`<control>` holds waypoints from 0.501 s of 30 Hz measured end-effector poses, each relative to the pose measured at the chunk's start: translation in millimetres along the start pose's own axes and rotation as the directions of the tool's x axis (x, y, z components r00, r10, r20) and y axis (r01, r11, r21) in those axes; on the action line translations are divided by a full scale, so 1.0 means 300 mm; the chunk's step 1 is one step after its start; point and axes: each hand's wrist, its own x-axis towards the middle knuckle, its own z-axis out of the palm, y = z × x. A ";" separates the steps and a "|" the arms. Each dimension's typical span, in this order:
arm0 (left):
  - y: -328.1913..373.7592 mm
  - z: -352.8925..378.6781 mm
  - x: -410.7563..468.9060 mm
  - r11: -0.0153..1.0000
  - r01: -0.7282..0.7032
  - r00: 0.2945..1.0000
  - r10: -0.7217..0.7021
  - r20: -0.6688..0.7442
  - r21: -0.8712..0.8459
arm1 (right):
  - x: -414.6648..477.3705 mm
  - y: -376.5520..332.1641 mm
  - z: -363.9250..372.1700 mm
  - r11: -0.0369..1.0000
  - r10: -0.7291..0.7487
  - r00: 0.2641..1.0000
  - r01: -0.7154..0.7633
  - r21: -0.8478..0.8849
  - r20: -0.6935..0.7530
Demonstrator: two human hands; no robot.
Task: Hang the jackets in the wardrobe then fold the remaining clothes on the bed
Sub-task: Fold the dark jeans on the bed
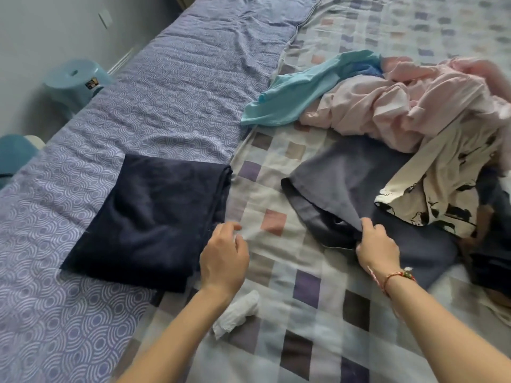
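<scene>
A folded dark navy garment (pixel 149 219) lies flat on the purple patterned sheet (pixel 171 92). Just right of it hovers my left hand (pixel 224 255), fingers loosely curled and holding nothing. My right hand (pixel 376 247) pinches the edge of a grey-blue garment (pixel 345 178) spread on the checked bedspread (pixel 304 299). Behind it sits a heap of unfolded clothes: a pink garment (pixel 401 103), a turquoise one (pixel 298 98) and a cream one with black print (pixel 442 186).
A small white crumpled cloth (pixel 237 313) lies between my forearms. A light blue plastic stool (pixel 74 84) stands on the floor left of the bed, beside the wall. More dark clothing (pixel 492 258) lies at the right edge.
</scene>
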 end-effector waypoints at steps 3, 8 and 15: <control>0.016 0.053 -0.035 0.993 0.091 0.992 -0.084 0.090 -0.080 | -0.012 0.028 -0.037 0.999 -0.032 0.999 0.032 0.035 0.005; -0.017 0.038 -0.048 0.980 0.161 0.962 -0.182 -0.204 -0.118 | -0.093 0.084 -0.055 0.988 -0.116 0.988 0.104 0.112 0.107; -0.170 -0.094 -0.039 0.257 0.669 0.456 -0.883 0.112 -0.698 | -0.253 -0.261 0.029 0.669 -0.285 0.936 0.040 0.742 0.207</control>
